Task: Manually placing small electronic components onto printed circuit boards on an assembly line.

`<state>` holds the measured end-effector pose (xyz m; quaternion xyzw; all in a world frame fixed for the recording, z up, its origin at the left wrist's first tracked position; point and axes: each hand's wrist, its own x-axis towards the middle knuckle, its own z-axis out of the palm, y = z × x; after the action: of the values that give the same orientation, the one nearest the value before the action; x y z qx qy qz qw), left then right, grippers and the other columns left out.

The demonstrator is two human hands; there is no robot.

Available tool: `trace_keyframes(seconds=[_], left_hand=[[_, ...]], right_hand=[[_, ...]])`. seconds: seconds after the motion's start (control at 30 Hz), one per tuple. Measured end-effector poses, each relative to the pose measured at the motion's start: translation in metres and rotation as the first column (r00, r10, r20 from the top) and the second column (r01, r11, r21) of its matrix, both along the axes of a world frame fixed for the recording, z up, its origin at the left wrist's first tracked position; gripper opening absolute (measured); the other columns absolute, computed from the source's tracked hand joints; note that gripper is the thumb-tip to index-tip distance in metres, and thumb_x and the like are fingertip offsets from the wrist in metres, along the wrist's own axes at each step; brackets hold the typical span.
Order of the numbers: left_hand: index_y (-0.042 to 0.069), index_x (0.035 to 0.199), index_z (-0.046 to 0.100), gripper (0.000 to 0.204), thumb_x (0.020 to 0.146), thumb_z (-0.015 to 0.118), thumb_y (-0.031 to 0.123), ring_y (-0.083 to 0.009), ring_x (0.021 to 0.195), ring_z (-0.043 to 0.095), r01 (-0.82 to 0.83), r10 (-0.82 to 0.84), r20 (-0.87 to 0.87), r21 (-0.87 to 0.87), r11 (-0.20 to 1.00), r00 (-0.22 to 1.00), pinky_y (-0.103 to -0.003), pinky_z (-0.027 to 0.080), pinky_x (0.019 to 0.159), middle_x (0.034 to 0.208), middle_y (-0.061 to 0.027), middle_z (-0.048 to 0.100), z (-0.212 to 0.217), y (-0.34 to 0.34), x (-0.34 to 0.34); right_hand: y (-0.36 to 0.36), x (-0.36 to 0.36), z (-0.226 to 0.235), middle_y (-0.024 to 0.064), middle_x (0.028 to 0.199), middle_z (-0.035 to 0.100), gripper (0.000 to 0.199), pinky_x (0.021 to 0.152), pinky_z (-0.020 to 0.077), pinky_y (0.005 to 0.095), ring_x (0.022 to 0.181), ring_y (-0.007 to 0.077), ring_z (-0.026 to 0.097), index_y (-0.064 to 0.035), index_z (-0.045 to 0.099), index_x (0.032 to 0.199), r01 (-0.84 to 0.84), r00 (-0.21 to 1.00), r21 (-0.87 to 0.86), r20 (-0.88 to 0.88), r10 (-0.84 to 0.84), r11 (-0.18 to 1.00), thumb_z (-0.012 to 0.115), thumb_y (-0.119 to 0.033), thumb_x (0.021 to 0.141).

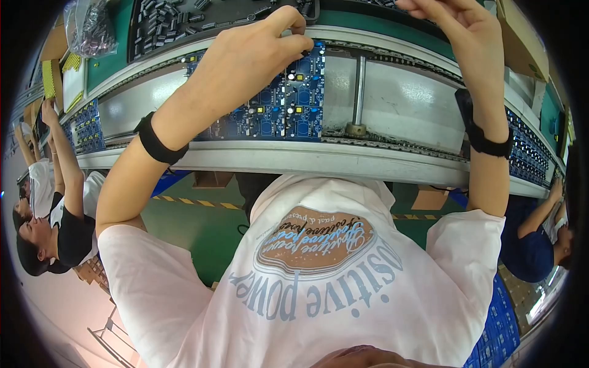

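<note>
My left hand (257, 58) reaches out over a blue circuit board (297, 101) that lies on the conveyor rails. Its thumb and forefinger are pinched together at the board's far edge, on what looks like a small dark component too small to make out. My right hand (469, 34) is raised further right, above the bare grey conveyor bed (405, 104). Its fingertips run out at the picture's top edge, so what they hold is hidden. Both wrists wear black bands. A black tray (178, 24) of several small dark parts sits beyond the board.
More blue boards lie on the line at the left (89, 126) and right (527, 153). A clear plastic bag (92, 27) of parts sits top left. Other people work at the line on the left (55, 202) and right (534, 239). A cardboard box (521, 37) stands top right.
</note>
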<state>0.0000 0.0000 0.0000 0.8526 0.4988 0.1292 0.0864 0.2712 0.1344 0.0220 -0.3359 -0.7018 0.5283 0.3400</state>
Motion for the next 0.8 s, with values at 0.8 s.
trace_keyframes(seconds=[0.8], left_hand=[[0.01, 0.11, 0.069, 0.019, 0.091, 0.069, 0.012, -0.0262, 0.086, 0.067, 0.023, -0.025, -0.039, -0.047, 0.999, 0.999, -0.036, 0.054, 0.069, 0.111, -0.0085, 0.057, 0.02, 0.007, 0.009]], right_hand=[[-0.029, 0.007, -0.046, 0.0105, 0.104, 0.075, 0.023, 0.083, 0.0587, 0.028, 0.095, 0.0169, 0.074, -0.0015, 0.067, 0.123, -0.279, 0.958, -0.319, -0.03, 0.284, 0.906, 0.059, -0.014, 0.105]])
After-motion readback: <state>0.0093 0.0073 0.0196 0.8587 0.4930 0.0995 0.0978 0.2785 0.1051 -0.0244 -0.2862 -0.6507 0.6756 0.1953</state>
